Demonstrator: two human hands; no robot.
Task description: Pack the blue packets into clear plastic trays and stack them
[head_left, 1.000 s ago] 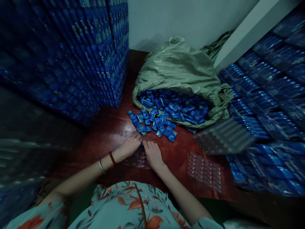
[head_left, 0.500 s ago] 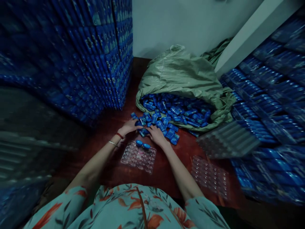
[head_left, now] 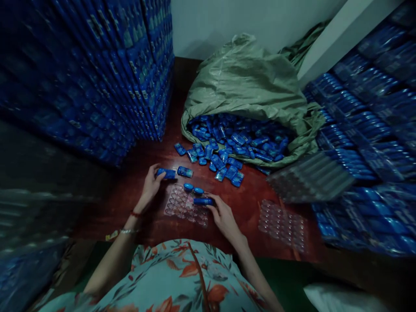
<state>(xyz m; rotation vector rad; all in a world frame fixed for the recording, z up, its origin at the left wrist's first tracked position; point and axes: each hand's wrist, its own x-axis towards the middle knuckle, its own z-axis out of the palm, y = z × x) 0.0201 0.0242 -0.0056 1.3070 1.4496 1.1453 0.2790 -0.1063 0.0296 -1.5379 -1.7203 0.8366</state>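
Observation:
Between the thumb and fingers of my left hand [head_left: 151,184] is a small blue labelled container [head_left: 167,173], left of the clear tray. My right hand [head_left: 224,215] pinches another blue container [head_left: 203,201] by its right end, lying lengthwise above the tray's right part. The clear plastic tray [head_left: 183,207] with rows of round cups lies on the red-brown table in front of me. Two blue containers [head_left: 193,188] stand side by side at its far edge. One loose blue container [head_left: 185,171] lies just beyond, near my left hand.
A green woven sack [head_left: 243,82] lies open, with many blue containers [head_left: 219,161] spilling out. Tall stacks of filled blue packs rise at left [head_left: 130,86] and right [head_left: 360,143]. A stack of trays [head_left: 312,177] and another clear tray [head_left: 282,225] sit at right.
Both hands have drawn back from the spilled pile, each with a blue container. My left hand moved left, my right hand came down over the tray. The view shifted slightly.

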